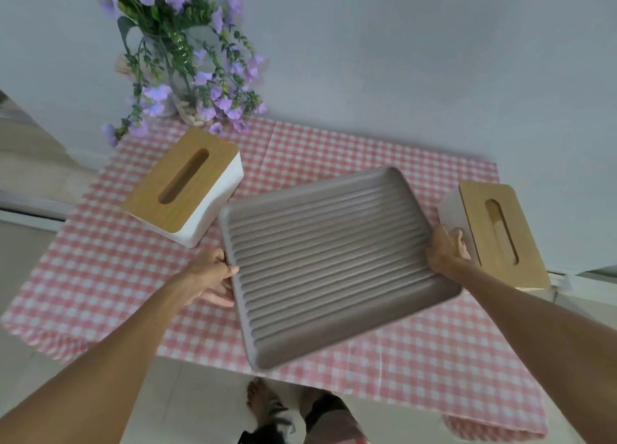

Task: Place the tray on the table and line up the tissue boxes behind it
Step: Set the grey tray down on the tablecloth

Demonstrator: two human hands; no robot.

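Observation:
A grey ribbed tray [334, 260] is held over the table, tilted and turned askew. My left hand [213, 275] grips its left rim and my right hand [445, 251] grips its right rim. One tissue box [187, 184], white with a wooden slotted lid, stands on the table to the tray's left. A second tissue box [497, 231] of the same kind stands at the table's right edge, just beyond my right hand.
The table [334, 143] wears a pink-and-white checked cloth and backs onto a pale wall. A vase of purple flowers [187, 66] stands at the back left corner. My feet [267, 407] show on the tiled floor below the front edge.

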